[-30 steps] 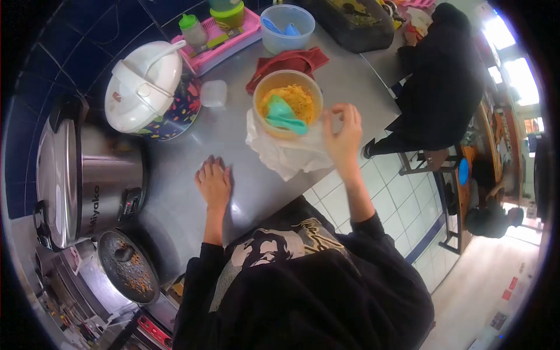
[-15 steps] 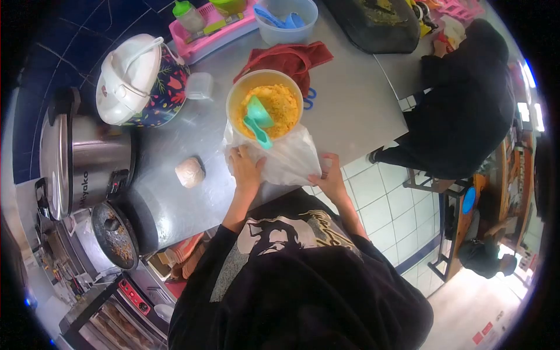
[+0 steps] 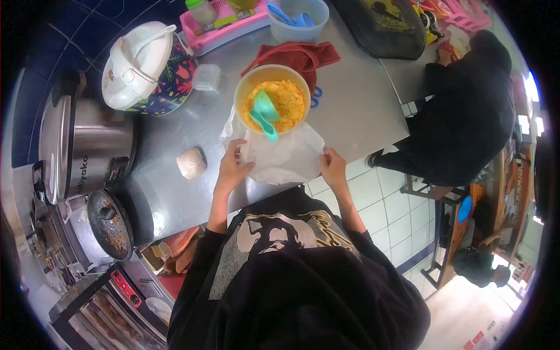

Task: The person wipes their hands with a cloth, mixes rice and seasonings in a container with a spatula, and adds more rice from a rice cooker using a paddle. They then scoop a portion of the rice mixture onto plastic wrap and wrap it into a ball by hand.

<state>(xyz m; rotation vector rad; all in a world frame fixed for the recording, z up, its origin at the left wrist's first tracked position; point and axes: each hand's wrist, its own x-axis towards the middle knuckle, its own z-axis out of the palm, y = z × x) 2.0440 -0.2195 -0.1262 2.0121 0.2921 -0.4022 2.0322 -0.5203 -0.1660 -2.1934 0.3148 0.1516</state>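
Observation:
A thin white sheet (image 3: 284, 156), paper or plastic, lies creased at the front edge of the metal table. My right hand (image 3: 333, 167) pinches its right edge between thumb and fingers. At its left edge is my left hand (image 3: 234, 168), thumb and fingers apart, fingertips by the sheet. Just beyond stands a round tub (image 3: 239, 96) of yellow-orange crumbly food (image 3: 290, 99), overlapping the sheet's far part. A green scoop (image 3: 265, 109) rests in the food, its handle over the near rim. Left of my left hand sits a small pale wrapped bundle (image 3: 191, 163).
A red cloth (image 3: 291, 55), a blue bowl (image 3: 298, 28) and a pink basket (image 3: 219, 35) stand behind the tub. Leftward are a floral rice container (image 3: 157, 70), a clear box (image 3: 206, 77) and a steel cooker (image 3: 96, 143). A person in black (image 3: 469, 111) works at the right.
My left hand has drawn back and left from over the sheet, its fingers lifting. My right hand has shifted slightly, still at the right edge. The sheet lies more spread out; the camera view has shifted a little.

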